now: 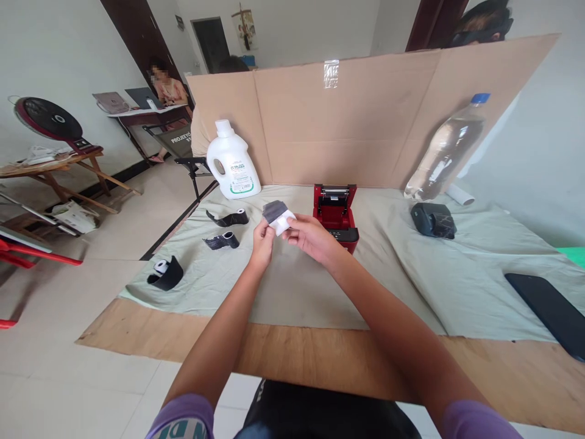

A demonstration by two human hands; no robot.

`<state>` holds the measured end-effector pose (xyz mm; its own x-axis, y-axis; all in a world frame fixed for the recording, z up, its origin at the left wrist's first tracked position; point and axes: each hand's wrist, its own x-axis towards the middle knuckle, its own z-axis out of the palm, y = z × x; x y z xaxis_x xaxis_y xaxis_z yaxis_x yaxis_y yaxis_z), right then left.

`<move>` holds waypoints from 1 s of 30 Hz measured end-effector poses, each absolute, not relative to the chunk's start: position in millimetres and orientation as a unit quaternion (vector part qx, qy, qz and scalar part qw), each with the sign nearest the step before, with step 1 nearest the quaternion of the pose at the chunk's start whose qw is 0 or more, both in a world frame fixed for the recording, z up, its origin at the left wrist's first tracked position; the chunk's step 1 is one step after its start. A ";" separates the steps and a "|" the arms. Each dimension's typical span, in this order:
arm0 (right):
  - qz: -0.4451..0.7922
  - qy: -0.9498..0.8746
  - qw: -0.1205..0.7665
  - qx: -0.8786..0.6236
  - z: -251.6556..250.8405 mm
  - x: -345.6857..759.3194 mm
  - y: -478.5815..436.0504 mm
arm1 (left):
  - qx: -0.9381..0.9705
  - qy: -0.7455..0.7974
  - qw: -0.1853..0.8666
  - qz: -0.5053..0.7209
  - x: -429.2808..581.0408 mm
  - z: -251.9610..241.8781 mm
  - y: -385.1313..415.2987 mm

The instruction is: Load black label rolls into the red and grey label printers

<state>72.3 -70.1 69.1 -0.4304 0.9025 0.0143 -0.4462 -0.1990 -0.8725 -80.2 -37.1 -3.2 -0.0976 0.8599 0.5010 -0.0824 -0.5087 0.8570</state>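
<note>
A small roll of receipt paper (pixel 280 218), white with a dark grey printed stretch, is held up over the cloth between both hands. My left hand (pixel 262 245) pinches its lower left side. On its right edge the fingers of my right hand (pixel 311 238) are closed. Just behind my right hand stands a red receipt printer (pixel 335 214) with its lid up, its lower front partly covered by that hand. To the left lie partly unrolled dark paper rolls: an upper one (pixel 228 217), a middle one (pixel 223 241) and a nearer one (pixel 166 274).
A white detergent jug (pixel 234 164) leans by the cardboard screen (pixel 338 128). On the right are a clear bottle (pixel 445 149), a white tube (pixel 459 194), a black device (pixel 433 221) and a dark phone (pixel 548 308). A person (pixel 171 91) sits at a desk beyond; a fan (pixel 52 119) stands left.
</note>
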 end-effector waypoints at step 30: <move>0.224 -0.742 0.236 -0.586 86.2 195.5 -23.1 | 0.833 0.319 -0.020 0.451 -27.5 -14.7 -74.1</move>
<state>195.5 -23.1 86.2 -0.2009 0.9757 0.0878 0.7635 0.2122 -0.6100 -27.5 -74.1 -14.7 0.3901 0.5133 0.7644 0.5486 -0.7963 0.2548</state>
